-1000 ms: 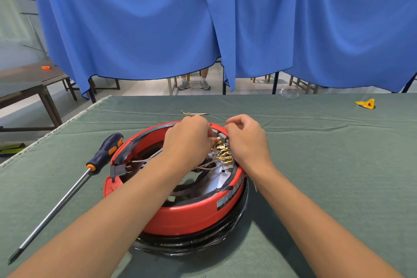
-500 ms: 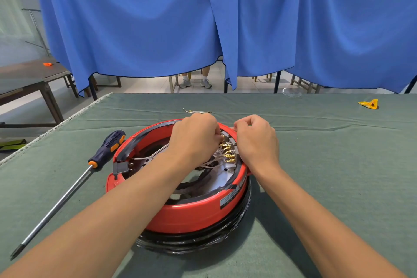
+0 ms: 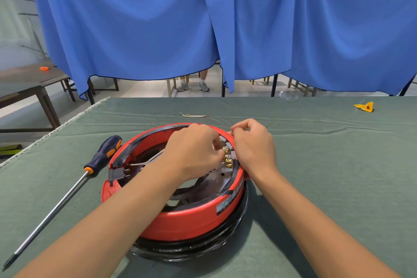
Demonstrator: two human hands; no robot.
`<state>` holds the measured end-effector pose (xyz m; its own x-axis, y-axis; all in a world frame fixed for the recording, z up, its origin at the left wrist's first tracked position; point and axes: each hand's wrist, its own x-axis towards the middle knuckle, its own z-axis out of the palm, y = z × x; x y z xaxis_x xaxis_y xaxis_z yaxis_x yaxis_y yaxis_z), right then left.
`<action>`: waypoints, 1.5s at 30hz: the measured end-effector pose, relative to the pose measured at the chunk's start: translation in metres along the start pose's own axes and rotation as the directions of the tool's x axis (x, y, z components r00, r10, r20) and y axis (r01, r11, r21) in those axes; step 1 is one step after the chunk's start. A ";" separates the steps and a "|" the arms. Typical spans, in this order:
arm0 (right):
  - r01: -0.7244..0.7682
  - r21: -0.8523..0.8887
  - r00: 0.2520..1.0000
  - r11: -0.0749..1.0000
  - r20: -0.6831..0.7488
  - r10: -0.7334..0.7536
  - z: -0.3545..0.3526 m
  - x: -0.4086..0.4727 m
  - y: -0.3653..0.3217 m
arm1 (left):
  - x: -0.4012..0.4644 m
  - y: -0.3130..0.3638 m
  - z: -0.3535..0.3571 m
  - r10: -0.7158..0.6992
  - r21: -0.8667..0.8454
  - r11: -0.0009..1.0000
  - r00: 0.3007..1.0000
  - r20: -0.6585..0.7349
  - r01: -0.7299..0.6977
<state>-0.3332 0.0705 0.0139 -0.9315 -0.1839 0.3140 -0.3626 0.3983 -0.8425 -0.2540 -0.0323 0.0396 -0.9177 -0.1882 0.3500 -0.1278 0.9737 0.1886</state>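
The red shell (image 3: 187, 221) sits low in the middle of the frame, on a black ring. Both arms reach over it to its far right side. The left hand (image 3: 194, 151) has its fingers curled, and the tips pinch at the gold clips (image 3: 228, 157) inside the shell. The right hand (image 3: 252, 146) is curled tight at the rim just beside them. I cannot tell what it pinches.

To do this step well, I think the right hand should hold the rim firm so the shell does not slide. The left hand should pull one clip at a time, straight and slow, so the thin wires do not bend or snap.

A long screwdriver (image 3: 65, 196) lies at the left, near the shell. The tabletop (image 3: 316, 187) has a green cloth on it. Farther back lies a loose wire (image 3: 194, 116), and a yellow piece (image 3: 364, 106) is at the upper right. Behind hangs a big blue curtain (image 3: 293, 29). A brown table (image 3: 27, 79) stands at the upper left, and shoes (image 3: 204, 87) show under the curtain.
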 end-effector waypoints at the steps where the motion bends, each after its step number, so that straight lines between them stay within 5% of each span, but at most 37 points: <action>1: -0.001 0.001 1.000 1.000 0.000 0.001 0.000 0.000 0.000 | 0.001 0.000 0.001 -0.004 0.005 1.000 1.000 0.013 0.003; 25: 0.014 0.013 1.000 1.000 0.007 -0.014 0.000 0.001 0.003 | 0.004 -0.006 -0.002 -0.077 -0.114 0.990 0.997 0.027 0.080; 45: 0.041 0.007 0.999 0.999 0.000 -0.041 0.000 -0.001 0.002 | 0.002 -0.002 0.001 -0.043 -0.023 0.999 0.999 0.011 0.044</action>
<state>-0.3330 0.0715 0.0117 -0.9158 -0.1999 0.3484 -0.4004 0.3838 -0.8321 -0.2561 -0.0343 0.0391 -0.9155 -0.2289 0.3309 -0.1589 0.9613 0.2252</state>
